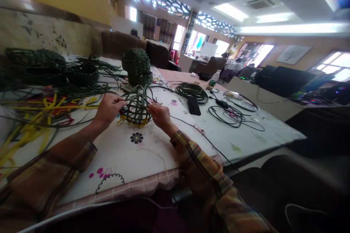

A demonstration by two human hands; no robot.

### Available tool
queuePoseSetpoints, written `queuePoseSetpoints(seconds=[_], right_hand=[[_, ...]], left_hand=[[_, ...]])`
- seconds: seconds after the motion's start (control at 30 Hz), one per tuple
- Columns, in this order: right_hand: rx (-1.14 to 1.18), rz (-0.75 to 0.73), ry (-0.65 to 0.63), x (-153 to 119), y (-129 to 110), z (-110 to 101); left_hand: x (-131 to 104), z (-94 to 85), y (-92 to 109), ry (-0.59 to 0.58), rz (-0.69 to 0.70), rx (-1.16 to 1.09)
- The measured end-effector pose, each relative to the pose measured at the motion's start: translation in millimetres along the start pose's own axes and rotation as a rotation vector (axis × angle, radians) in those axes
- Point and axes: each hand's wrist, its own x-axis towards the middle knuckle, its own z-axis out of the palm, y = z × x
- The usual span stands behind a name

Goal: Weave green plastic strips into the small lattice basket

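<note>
A half-woven dark green basket (136, 112), open in its weave with yellow strips round its bottom edge, sits on the white patterned tablecloth (161, 149) between my hands. Loose green strips bunch up at its top. My left hand (108, 108) is closed at the basket's left side, thumb and forefinger pinched on a green strip. On the right side, my right hand (160, 114) pinches another green strip, and a long dark strand trails from it toward the table's front edge. The exact spots under the fingertips are hidden.
Behind stands a tightly woven green piece (136, 66). Green woven pieces (41, 65) and yellow strips (51, 107) crowd the left. To the right are a coil of green strip (191, 91), a black phone (194, 105), a bottle (214, 79) and loose dark loops (228, 116).
</note>
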Motion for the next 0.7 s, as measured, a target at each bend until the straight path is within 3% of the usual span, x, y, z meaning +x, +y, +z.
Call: queuePoseSetpoints(seconds=[0.1,0.27,0.4,0.7], right_hand=[[0.012,-0.022,0.007,-0.2,-2.3,-1.4],[0.031,-0.048,-0.003,0.4,-6.7,-5.2],[0.033,-0.076,0.009,-1.5,-9.5,-4.2],[0.083,-0.023,0.043,-5.1,-7.5,0.8]], left_hand=[[-3.7,-5.6,8.9,0.114,0.07,0.035],[-13.4,-6.2,29.2,-0.134,-0.214,-0.362],[-14.7,-2.9,33.7,-0.063,-0.307,-0.443],[-8.1,-7.2,19.1,0.012,-0.207,-0.396]])
